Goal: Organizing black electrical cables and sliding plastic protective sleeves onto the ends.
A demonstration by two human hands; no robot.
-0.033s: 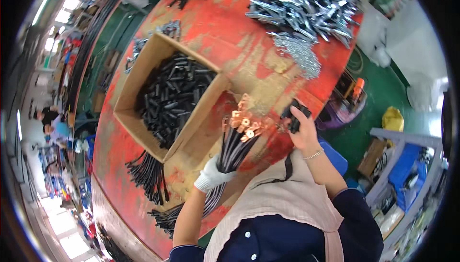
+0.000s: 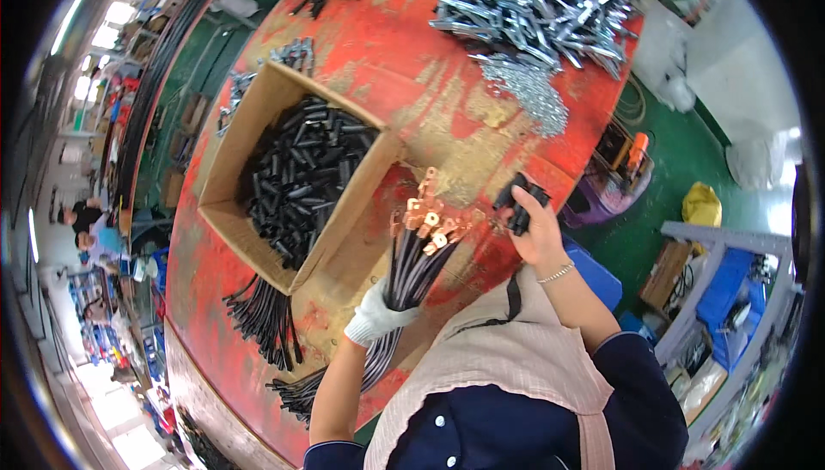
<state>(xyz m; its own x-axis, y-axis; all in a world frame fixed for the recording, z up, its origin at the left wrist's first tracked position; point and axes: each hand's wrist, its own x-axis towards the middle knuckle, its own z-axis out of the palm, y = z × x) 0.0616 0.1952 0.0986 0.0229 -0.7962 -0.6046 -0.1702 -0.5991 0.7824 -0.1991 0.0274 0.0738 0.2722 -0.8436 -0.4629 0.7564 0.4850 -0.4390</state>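
Note:
My left hand, in a white glove, is closed around a thick bundle of black cables. Copper lugs cluster at the bundle's upper end, pointing away from me. The cables' lower part trails back beneath my left wrist across the table. My bare right hand, with a bracelet at its wrist, grips several short black sleeves just right of the lugs. A cardboard box to the left of the bundle holds a heap of similar black sleeves.
The red, worn table carries a large pile of metal strips at the far right, with small metal pieces beside it. More black cables lie near left. Right of the table stand a purple basket and a shelf.
The view has shifted slightly. Both hands keep their holds, and the sleeves in my right hand have tilted and moved a little.

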